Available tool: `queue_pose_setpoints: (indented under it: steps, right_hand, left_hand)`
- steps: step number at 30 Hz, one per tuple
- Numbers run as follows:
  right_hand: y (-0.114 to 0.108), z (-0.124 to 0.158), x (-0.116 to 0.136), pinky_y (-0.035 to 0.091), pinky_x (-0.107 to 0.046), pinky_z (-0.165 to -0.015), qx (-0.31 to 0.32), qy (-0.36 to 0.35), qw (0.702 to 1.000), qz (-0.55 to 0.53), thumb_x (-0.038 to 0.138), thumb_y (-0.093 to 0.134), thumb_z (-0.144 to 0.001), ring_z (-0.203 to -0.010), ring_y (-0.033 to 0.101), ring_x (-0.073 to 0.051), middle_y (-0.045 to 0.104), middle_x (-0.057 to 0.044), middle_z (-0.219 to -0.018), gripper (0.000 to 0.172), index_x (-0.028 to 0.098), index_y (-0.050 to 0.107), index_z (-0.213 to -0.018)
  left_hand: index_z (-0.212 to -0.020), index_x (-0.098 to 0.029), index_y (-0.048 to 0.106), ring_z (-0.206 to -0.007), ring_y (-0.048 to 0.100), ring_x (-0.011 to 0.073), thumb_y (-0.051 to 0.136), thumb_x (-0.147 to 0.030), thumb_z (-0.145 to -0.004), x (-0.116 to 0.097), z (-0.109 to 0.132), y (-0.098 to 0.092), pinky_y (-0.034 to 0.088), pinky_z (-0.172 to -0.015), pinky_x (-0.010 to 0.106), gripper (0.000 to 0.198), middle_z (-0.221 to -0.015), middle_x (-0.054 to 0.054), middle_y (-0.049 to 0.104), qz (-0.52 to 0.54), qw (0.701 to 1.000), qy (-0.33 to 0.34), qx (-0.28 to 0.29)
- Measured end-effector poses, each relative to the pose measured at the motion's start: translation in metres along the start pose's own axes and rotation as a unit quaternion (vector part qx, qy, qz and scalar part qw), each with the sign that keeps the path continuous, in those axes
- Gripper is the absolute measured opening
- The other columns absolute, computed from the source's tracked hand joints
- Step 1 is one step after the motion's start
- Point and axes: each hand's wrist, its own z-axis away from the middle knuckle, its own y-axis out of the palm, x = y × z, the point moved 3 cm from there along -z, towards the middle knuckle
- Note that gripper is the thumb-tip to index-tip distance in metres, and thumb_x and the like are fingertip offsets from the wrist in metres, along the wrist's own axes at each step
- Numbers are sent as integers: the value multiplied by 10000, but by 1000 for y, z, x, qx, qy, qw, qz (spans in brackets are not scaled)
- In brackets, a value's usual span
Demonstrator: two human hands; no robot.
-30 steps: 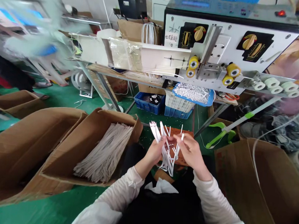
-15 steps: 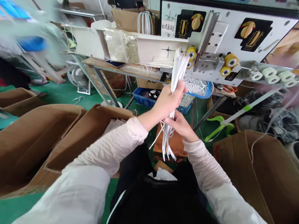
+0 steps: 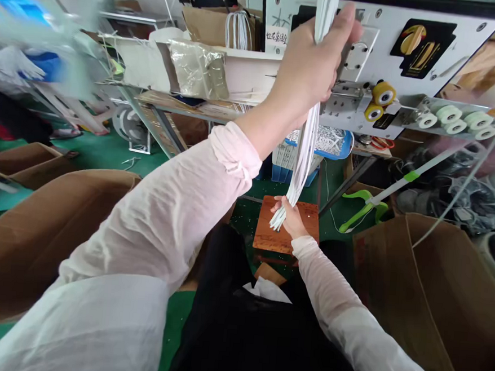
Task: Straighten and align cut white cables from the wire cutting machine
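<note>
The bundle of white strips [image 3: 303, 161] stretches between the left hand [image 3: 310, 71], wrapped round it high up, and the right hand [image 3: 293, 220], holding its lower end above the stool [image 3: 265, 229]. This looks like straightening; next calls for even tension.

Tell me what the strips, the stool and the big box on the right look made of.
Strips: perhaps plastic or coated cord; smooth, white, bending in a soft curve.
Stool: likely wood or wood-look board; orange-brown top with darker, grain-like marks.
Box: almost surely cardboard; matte brown, thin-walled, with a fold line.
</note>
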Motion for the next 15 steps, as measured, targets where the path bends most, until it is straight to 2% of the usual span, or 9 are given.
queue_pose_setpoints:
  steps: [2, 4, 6, 8, 11, 15]
  right_hand:
    - [-10, 0, -10, 413, -220, -460, -12, 5, 999, 43, 642, 635, -761, -569, 556, -129, 523, 24, -573, 494, 162, 654, -876]
    - [-19, -2, -16, 388, -215, -459, -25, 1, 997, 79, 617, 657, -757, -528, 511, -111, 493, 33, -542, 459, 161, 642, -802]
    - [-29, -4, -20, 405, -224, -488, -52, -10, 997, 56, 615, 606, -799, -506, 478, -103, 439, 53, -518, 440, 176, 616, -780]
    - [-42, -7, -23, 414, -234, -498, -91, -22, 995, 28, 620, 531, -844, -469, 427, -99, 355, 78, -493, 432, 198, 576, -761]
    - [-61, -8, -28, 414, -246, -491, -124, -34, 988, 84, 582, 518, -854, -455, 408, -106, 372, 74, -496, 390, 204, 582, -780]
    - [-82, -7, -40, 472, -285, -579, -122, -39, 975, 184, 458, 599, -799, -595, 537, -161, 536, 16, -578, 275, 189, 630, -849]
  left_hand:
    - [-960, -35, 606, -666, 667, 159, 367, -296, -985, 4, 6, 4, 347, -562, 171, 355, -559, -66, 219, 21, 1000, 6, 10]
    - [-910, -56, 599, -499, 562, 84, 376, -285, -996, 8, 10, 8, 320, -517, 155, 331, -533, -71, 235, 47, 998, 21, 30]
    - [-856, -85, 587, -409, 424, 43, 386, -285, -1001, 11, 14, 9, 310, -480, 160, 319, -524, -73, 248, 79, 995, 36, 45]
    - [-804, -108, 580, -414, 391, 42, 391, -275, -1001, 13, 20, 5, 347, -488, 178, 320, -523, -67, 272, 101, 994, 39, 34]
    - [-771, -118, 573, -490, 468, 66, 439, -206, -985, 17, 37, -11, 440, -575, 218, 268, -515, -64, 359, 124, 991, 40, -4]
    - [-810, -137, 561, -550, 516, 79, 560, -231, -941, 40, 70, -45, 494, -670, 267, 161, -560, -66, 437, 171, 984, 18, -44]
